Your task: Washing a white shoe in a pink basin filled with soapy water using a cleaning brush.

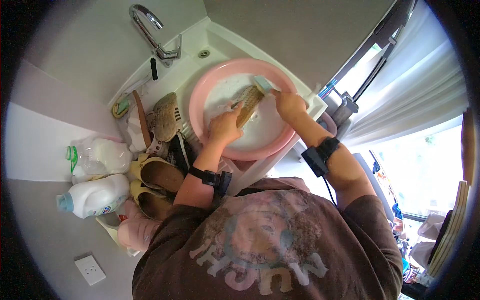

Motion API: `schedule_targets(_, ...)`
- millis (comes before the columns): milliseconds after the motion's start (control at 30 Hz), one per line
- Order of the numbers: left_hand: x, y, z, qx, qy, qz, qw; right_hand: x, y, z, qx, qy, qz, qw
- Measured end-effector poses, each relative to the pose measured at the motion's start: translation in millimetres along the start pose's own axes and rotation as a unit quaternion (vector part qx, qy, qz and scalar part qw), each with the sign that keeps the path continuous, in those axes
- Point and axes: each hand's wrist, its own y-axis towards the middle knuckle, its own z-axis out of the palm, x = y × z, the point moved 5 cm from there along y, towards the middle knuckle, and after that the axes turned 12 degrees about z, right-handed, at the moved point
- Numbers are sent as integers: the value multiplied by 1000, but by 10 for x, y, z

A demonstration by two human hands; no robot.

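Over a pink plastic basin (198,80) of sudsy water (268,129), my left hand (227,125) grips a shoe (250,107) with its patterned tan sole turned up. A pale scrubbing brush (263,84) is in my right hand (290,105), its bristles against the far end of the sole. The underside of the shoe is hidden by the sole and foam. Left of the basin, another shoe (166,116) with a worn sole and dark stripes lies sole up on the sink's ribbed board.
A chrome faucet (161,52) rises behind the white sink (210,35), near its drain (203,54). Yellow shoes (159,174), a white detergent bottle (99,195) and a clear plastic jug (107,155) crowd the left side. A wall socket (90,270) is lower left; a white curtain (408,86) hangs right.
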Motion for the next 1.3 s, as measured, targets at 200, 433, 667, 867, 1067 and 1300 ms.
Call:
schedule_targets(200,172,36,15,-58,-78,24,995,-130,240,316,79,-107,23,991)
schedule_targets(433,240,6,-10,-41,-174,62,982,-188,299,-80,36,12,60,997)
schedule_targets(667,-199,-20,-60,5,-178,204,963,-210,706,687,54,-30,-178,982)
schedule_targets(867,-239,-65,2,15,-121,219,968,-55,519,391,231,9,-44,972)
schedule_targets(1067,17,52,163,-13,-157,160,974,-122,433,445,287,105,-107,946)
schedule_targets(1300,371,14,24,-228,-85,-171,955,-60,140,568,476,326,47,815)
